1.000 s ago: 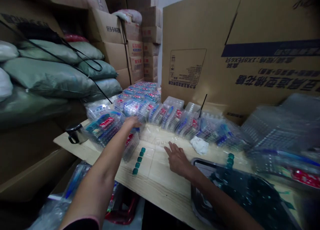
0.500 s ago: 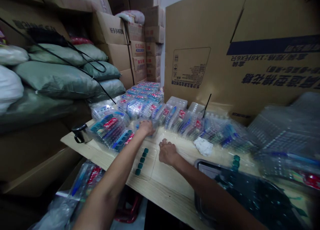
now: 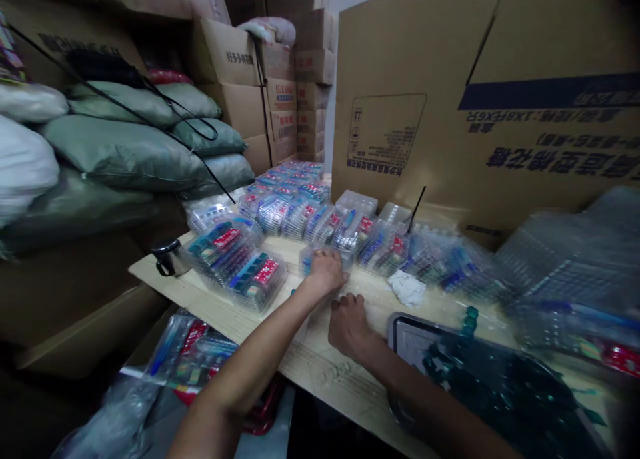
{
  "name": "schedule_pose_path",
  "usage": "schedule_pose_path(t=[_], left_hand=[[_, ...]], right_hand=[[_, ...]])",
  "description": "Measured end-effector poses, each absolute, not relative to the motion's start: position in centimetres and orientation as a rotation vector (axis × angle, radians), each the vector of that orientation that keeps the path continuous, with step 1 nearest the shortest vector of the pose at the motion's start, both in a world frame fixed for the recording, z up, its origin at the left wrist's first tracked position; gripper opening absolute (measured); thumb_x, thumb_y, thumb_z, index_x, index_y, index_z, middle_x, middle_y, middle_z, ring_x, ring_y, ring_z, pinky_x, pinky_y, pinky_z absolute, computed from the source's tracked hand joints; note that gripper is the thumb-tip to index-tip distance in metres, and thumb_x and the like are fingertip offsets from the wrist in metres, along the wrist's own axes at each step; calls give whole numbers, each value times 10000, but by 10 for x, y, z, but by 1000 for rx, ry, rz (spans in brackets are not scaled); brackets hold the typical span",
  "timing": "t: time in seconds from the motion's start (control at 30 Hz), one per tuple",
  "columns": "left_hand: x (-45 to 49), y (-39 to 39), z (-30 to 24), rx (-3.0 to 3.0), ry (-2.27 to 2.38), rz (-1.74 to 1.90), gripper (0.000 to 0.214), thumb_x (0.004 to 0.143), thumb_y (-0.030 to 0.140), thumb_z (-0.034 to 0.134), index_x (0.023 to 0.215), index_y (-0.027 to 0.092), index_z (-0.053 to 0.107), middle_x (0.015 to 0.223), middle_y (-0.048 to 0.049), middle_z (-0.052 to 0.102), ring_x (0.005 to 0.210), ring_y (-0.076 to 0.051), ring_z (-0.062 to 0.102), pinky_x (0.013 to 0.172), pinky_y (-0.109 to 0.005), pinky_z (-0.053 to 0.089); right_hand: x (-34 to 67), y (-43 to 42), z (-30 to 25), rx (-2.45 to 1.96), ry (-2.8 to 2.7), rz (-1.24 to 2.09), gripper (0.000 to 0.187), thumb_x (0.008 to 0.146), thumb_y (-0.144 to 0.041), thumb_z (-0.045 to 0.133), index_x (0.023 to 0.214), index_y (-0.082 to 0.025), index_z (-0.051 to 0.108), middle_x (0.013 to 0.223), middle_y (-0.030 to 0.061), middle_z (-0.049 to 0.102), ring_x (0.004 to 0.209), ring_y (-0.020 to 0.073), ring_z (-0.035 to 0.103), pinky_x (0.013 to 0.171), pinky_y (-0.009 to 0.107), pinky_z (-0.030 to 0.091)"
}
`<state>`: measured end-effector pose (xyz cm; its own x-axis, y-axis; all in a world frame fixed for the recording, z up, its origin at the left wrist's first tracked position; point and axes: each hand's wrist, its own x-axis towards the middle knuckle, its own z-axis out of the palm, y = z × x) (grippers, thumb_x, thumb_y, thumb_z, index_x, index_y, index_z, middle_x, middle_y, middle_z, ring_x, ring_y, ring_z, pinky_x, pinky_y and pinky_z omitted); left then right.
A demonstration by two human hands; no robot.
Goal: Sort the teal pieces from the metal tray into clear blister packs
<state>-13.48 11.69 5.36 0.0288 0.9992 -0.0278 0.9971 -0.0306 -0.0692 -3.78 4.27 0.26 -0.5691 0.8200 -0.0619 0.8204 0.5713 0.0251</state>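
My left hand (image 3: pixel 327 269) is closed over a clear plastic tray (image 3: pixel 307 259) with a blue item inside, held at the middle of the wooden table; its fingertips are partly hidden. Just nearer to me, my right hand (image 3: pixel 347 322) is curled with the knuckles up, and anything in its fingers is hidden. My left forearm covers most of the spot where dark green cubes lay. To the right, a grey tray (image 3: pixel 400 332) holds glossy dark green pieces (image 3: pixel 500 379). A short stack of green cubes (image 3: pixel 469 320) stands by its far rim.
Packed clear trays with red labels (image 3: pixel 257 279) are stacked at the left and along the back. A metal mug (image 3: pixel 171 258) stands near the left edge. Crumpled white paper (image 3: pixel 407 288) lies right of my hands. A large carton (image 3: pixel 400 99) rises behind; sacks (image 3: pixel 120 152) are piled left.
My left hand has moved right with the clear tray, closer to my right hand, which has shifted slightly right and nearer. The row of green cubes is now mostly out of sight.
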Motion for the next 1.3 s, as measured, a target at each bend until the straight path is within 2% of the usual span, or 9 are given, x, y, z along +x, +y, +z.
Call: schedule_pose_path(t=[0.33, 0.47, 0.63, 0.73, 0.9, 1.0, 1.1, 1.17, 1.3], left_hand=[[-80, 79, 45, -2286, -2094, -5, 742, 889, 537, 531, 1415, 26, 415, 1324, -357, 513, 1307, -448, 430, 1076, -568, 289], [-91, 76, 55, -2296, -2119, -141, 698, 917, 592, 448, 1435, 124, 429, 1384, -271, 510, 1295, -425, 442, 1053, -560, 321], [-149, 96, 71, -1912, -2525, -702, 451, 988, 452, 337, 1268, 201, 586, 1296, -156, 616, 1228, -349, 534, 999, -459, 409], [-174, 99, 70, -1788, -2663, -755, 455, 983, 384, 360, 1286, 104, 552, 1267, -210, 617, 1174, -336, 583, 965, -422, 444], [-158, 31, 51, -2055, -2303, -914, 378, 985, 344, 357, 1229, 137, 557, 1206, -148, 634, 1140, -259, 583, 986, -379, 444], [-136, -35, 29, -2759, -1899, -587, 370, 957, 470, 458, 1186, 226, 618, 1211, -103, 647, 1150, -259, 575, 999, -403, 438], [-126, -83, 2, -2954, -1824, -209, 820, 768, 704, 626, 1414, 219, 482, 1460, -165, 493, 1350, -359, 429, 1083, -511, 363], [-129, -98, -14, -2943, -1834, -107, 995, 713, 764, 626, 1496, 205, 374, 1552, -194, 371, 1428, -396, 316, 1131, -565, 285], [-142, -105, -27, -2931, -1761, -187, 777, 842, 624, 598, 1507, 309, 348, 1573, -131, 360, 1439, -375, 310, 1146, -614, 227]], right_hand=[[25, 18, -7, 1576, 2719, -91, 309, 873, -275, 477, 1022, -89, 675, 1066, 231, 616, 1016, 346, 504, 869, 484, 317], [39, 16, -2, 1533, 2724, -165, 316, 839, -274, 531, 1088, -110, 636, 1115, 204, 592, 1071, 342, 488, 907, 478, 315], [39, 1, -5, 1513, 2744, -276, 268, 847, -220, 508, 1073, -149, 634, 1165, 180, 574, 1133, 332, 474, 934, 466, 331], [40, -12, -6, 1490, 2819, -315, 357, 901, -321, 484, 1178, -131, 606, 1317, 196, 522, 1271, 355, 388, 1038, 487, 279], [73, 8, 10, 1441, 2801, -479, 492, 853, -74, 410, 1328, -129, 526, 1375, 142, 528, 1281, 252, 416, 1040, 370, 307], [99, 24, 22, 1406, 2793, -487, 497, 831, -42, 410, 1300, -129, 550, 1299, 138, 572, 1197, 238, 478, 982, 346, 347], [109, 15, 31, 1298, 2794, -446, 353, 866, -105, 440, 1176, -120, 607, 1188, 156, 614, 1119, 265, 524, 943, 367, 371], [106, 1, 32, 1181, 2826, -437, 316, 877, -152, 468, 1157, -123, 610, 1201, 165, 611, 1129, 281, 526, 948, 384, 373], [90, -13, 19, 1256, 2825, -410, 435, 888, -169, 479, 1317, -108, 526, 1405, 202, 492, 1243, 310, 464, 1000, 422, 343]])
